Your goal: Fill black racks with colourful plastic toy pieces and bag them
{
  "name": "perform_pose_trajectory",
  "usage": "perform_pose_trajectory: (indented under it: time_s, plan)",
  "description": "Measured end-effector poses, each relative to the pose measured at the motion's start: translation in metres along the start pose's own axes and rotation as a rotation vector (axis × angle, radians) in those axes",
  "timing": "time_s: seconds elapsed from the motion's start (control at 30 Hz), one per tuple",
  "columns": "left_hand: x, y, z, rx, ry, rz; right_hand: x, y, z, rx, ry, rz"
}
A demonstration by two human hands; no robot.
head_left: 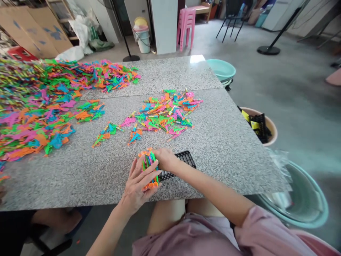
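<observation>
A compact row of colourful plastic pieces (149,160), green, pink, blue and orange with rounded orange ends, stands near the table's front edge. My left hand (140,181) is wrapped over its left and near side, fingers lying across the pieces. At its far right side is my right hand (166,160), fingers curled inward against the row; the fingertips and whatever they pinch are hidden. Under the right wrist lies a black plastic grid tray (188,158), partly covered by that forearm. Beyond the hands spreads a loose pile of similar pieces (165,117), some with patterned sticks.
A far larger heap of pieces (39,106) covers the left of the speckled stone table (221,153). Beside the right edge stand a tub with black grids (274,133), a teal basin (323,202) and another basin (226,67). Someone's leg (58,218) shows lower left.
</observation>
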State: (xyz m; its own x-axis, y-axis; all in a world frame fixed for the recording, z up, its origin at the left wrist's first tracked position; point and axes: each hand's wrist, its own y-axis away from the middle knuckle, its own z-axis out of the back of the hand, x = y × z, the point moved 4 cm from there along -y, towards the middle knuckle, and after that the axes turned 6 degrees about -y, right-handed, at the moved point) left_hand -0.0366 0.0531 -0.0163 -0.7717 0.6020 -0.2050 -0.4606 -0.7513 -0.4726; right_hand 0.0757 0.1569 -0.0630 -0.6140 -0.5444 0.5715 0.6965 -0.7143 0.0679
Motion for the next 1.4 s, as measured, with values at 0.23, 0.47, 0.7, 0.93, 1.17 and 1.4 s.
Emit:
perform_pose_trajectory:
  time_s: [0.23, 0.47, 0.7, 0.93, 1.17, 1.4]
  plan:
    - [0.009, 0.002, -0.003, 0.004, -0.046, 0.032, 0.004, 0.010, -0.011, -0.041, 0.033, -0.063]
    - [0.007, 0.000, -0.004, 0.012, -0.074, 0.041, -0.016, -0.003, 0.017, -0.046, -0.085, -0.056]
    - [0.004, -0.002, -0.003, 0.055, -0.048, 0.083, -0.080, -0.009, 0.057, -0.354, -0.003, -0.635]
    - [0.001, -0.004, 0.001, 0.053, 0.051, 0.090, -0.103, 0.052, 0.053, -0.324, -0.241, -0.576]
    - [0.002, -0.004, 0.000, 0.099, 0.089, 0.131, -0.034, 0.086, -0.012, -0.147, -0.972, -0.324]
    - [0.002, -0.004, 0.001, 0.125, 0.089, 0.161, 0.000, 0.076, -0.034, -0.182, -0.374, -0.252]
